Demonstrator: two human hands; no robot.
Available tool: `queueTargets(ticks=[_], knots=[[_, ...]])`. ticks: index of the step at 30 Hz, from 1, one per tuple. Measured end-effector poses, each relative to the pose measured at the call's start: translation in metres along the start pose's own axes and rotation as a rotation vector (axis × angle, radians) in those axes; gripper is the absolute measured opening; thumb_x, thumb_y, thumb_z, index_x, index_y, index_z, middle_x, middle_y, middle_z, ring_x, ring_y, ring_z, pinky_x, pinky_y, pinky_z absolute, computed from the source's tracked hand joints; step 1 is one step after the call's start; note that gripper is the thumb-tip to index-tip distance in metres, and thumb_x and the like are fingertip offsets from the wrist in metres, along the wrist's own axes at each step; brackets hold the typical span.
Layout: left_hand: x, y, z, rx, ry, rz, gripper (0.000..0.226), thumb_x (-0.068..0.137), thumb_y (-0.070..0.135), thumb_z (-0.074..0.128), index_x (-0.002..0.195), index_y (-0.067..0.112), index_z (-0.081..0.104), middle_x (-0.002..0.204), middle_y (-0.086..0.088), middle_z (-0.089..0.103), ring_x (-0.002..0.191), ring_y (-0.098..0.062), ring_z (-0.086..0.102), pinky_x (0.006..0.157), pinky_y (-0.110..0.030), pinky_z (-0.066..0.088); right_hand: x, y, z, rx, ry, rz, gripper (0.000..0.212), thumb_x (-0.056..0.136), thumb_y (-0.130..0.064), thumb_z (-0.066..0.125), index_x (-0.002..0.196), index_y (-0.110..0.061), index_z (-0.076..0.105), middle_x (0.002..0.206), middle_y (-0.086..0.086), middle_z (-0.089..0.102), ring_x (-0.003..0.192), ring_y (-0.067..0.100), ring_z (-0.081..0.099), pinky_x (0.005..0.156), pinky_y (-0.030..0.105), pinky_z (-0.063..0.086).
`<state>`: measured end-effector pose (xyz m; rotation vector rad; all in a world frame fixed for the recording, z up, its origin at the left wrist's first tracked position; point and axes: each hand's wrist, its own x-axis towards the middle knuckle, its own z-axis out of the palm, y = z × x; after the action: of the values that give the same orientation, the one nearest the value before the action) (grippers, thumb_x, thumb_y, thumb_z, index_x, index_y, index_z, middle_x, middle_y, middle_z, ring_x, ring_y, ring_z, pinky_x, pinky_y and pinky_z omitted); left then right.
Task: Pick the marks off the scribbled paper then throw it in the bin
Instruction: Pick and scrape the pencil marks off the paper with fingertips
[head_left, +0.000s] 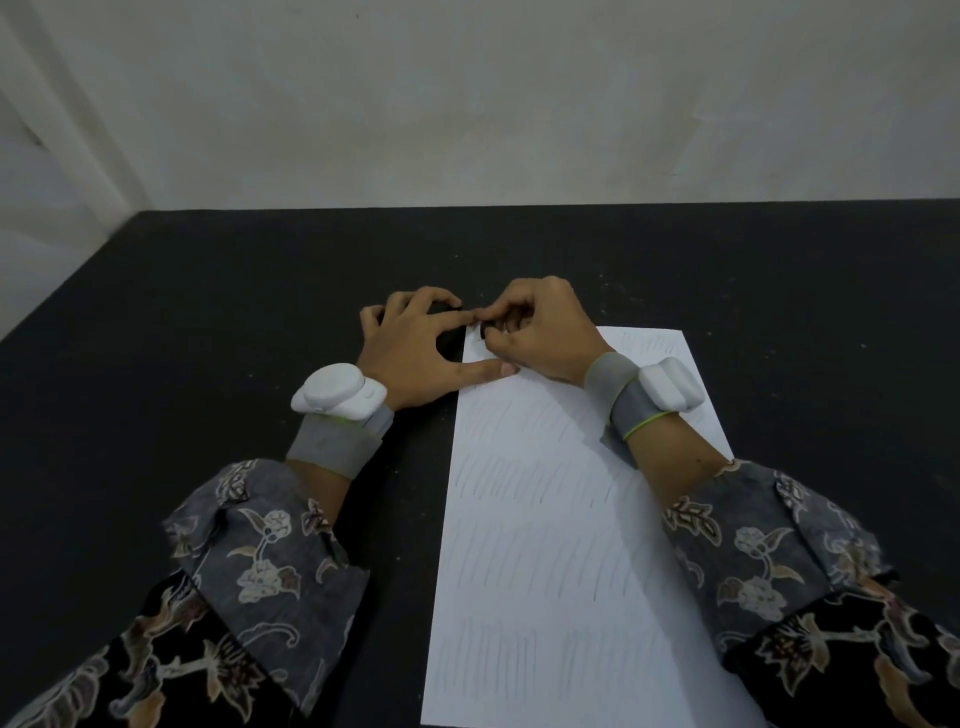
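While left hand (415, 353) pins paper's (545, 545) corner, right hand (540, 332) pinches.

left hand (415, 353): fingers spread, pressing down | right hand (535, 332): fingers curled, pinching

A dark, nearly black table (208, 322) is seen filling the lower part of the view; its matte surface is flecked with small pale specks. Behind its far edge a plain off-white wall (519, 104) is shown, marked with faint stains and scuffs. At the left, a second wall surface (47, 171) is met at a corner, where a paler vertical band is seen. Grey wristbands (327, 449) carrying white, rounded devices (337, 397) are worn above dark floral-patterned sleeves (249, 566).
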<state>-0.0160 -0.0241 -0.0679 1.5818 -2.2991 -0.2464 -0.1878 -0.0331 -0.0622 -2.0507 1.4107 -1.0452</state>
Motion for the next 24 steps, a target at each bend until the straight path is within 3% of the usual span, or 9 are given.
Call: queueTargets(ticks=[7, 13, 19, 24], knots=[[0.0006, -0.0012, -0.0008, 0.008, -0.002, -0.002, 0.097, 0.048, 0.094, 0.030, 0.128, 0.044, 0.054, 0.138, 0.015, 0.039, 0.130, -0.015, 0.028, 0.096, -0.031, 0.012, 0.0000, -0.0020, 0.0012, 0.009, 0.004, 0.014, 0.013, 0.075, -0.002, 0.070, 0.087, -0.005, 0.074, 0.074, -0.002, 0.063, 0.058, 0.001, 0.056, 0.059, 0.010, 0.048], [0.0004, 0.0017, -0.0023, 0.013, -0.023, -0.018, 0.099, 0.047, 0.094, 0.027, 0.130, 0.045, 0.050, 0.138, 0.013, 0.038, 0.130, -0.016, 0.028, 0.097, -0.033, 0.013, 0.0011, -0.0014, -0.0023, 0.087, 0.059, 0.074, 0.015, 0.078, -0.001, 0.069, 0.091, -0.005, 0.073, 0.078, 0.007, 0.068, 0.063, 0.007, 0.060, 0.065, 0.013, 0.053], [0.0015, 0.0012, -0.0014, 0.035, -0.038, -0.028, 0.100, 0.048, 0.093, 0.025, 0.131, 0.043, 0.048, 0.139, 0.011, 0.036, 0.130, -0.017, 0.028, 0.101, -0.038, 0.015, 0.0009, -0.0012, -0.0007, 0.108, 0.022, 0.053, 0.017, 0.077, 0.000, 0.070, 0.093, -0.004, 0.074, 0.080, 0.005, 0.069, 0.064, 0.003, 0.062, 0.065, 0.012, 0.051], [0.0033, 0.0018, -0.0021, 0.035, -0.052, -0.024, 0.090, 0.057, 0.088, 0.038, 0.132, 0.040, 0.049, 0.140, 0.009, 0.037, 0.130, -0.018, 0.028, 0.102, -0.039, 0.016, 0.0000, -0.0020, 0.0003, 0.047, 0.021, 0.006, 0.016, 0.078, -0.002, 0.072, 0.094, -0.004, 0.073, 0.082, 0.001, 0.065, 0.066, 0.003, 0.059, 0.063, 0.009, 0.048]])
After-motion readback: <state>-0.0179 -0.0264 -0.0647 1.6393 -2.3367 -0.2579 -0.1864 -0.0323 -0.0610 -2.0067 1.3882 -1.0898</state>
